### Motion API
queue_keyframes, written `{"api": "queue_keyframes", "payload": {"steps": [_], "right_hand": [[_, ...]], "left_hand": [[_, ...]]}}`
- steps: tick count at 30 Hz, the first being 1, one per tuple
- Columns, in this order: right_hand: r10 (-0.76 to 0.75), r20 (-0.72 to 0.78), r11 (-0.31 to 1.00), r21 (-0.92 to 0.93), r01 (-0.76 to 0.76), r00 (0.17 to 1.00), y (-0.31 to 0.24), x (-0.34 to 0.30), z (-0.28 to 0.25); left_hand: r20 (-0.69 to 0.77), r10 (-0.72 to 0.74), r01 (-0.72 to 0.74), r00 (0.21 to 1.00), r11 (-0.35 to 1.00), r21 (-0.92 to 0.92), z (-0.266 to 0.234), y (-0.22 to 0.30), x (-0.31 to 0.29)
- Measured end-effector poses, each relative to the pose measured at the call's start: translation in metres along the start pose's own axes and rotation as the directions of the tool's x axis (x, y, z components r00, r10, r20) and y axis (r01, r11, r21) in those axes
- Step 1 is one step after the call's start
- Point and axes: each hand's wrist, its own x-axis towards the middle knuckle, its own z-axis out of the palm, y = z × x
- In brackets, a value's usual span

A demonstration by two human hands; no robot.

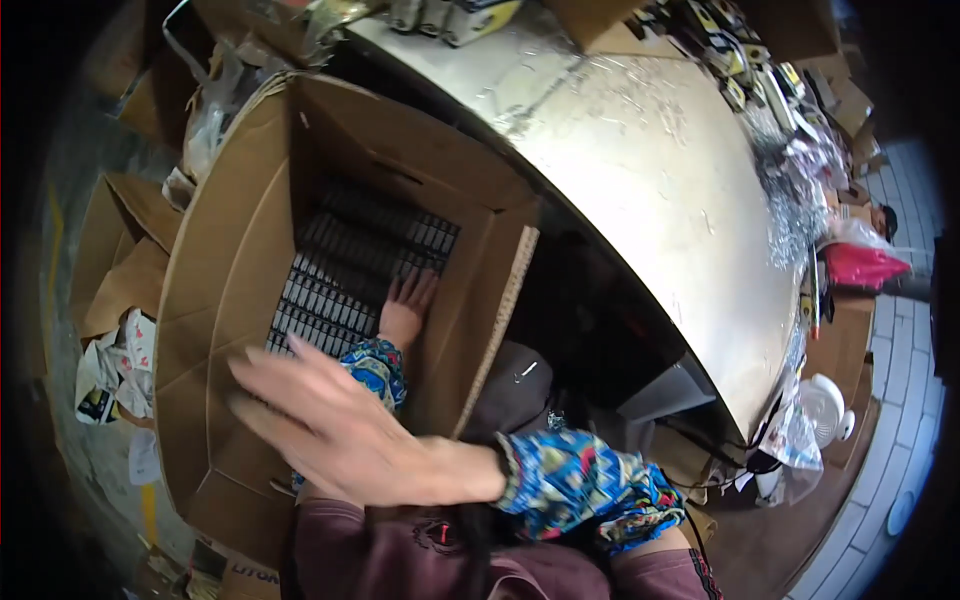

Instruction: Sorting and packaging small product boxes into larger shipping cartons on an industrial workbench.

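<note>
left hand [407, 303] inside open carton [248, 235], near wall [468, 300]

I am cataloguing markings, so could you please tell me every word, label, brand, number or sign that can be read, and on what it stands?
Cardboard box at the lower edge: dark lettering, which I won't copy out.
White wrapper at left: red print, too small to read.
Maroon clothing: small emblem, too small to read.
Small items inside the large carton: no readable text.
</note>
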Motion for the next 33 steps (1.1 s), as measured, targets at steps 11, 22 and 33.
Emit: {"api": "queue_keyframes", "payload": {"steps": [11,22,33], "right_hand": [[0.345,-0.022,0.935,-0.081,-0.346,0.938,-0.042,-0.271,-0.107],[0.723,-0.259,0.111,-0.872,-0.477,0.641,0.141,-0.473,-0.272],[0.205,-0.220,0.523,-0.799,-0.297,0.954,0.018,-0.462,-0.285]], "left_hand": [[0.266,-0.578,0.582,0.772,0.474,-0.660,-0.047,-0.075,-0.035],[0.365,-0.014,0.295,0.931,0.617,-0.730,-0.294,0.216,-0.003],[0.631,0.324,-0.028,0.705,0.902,-0.432,-0.072,0.303,-0.002]]}}
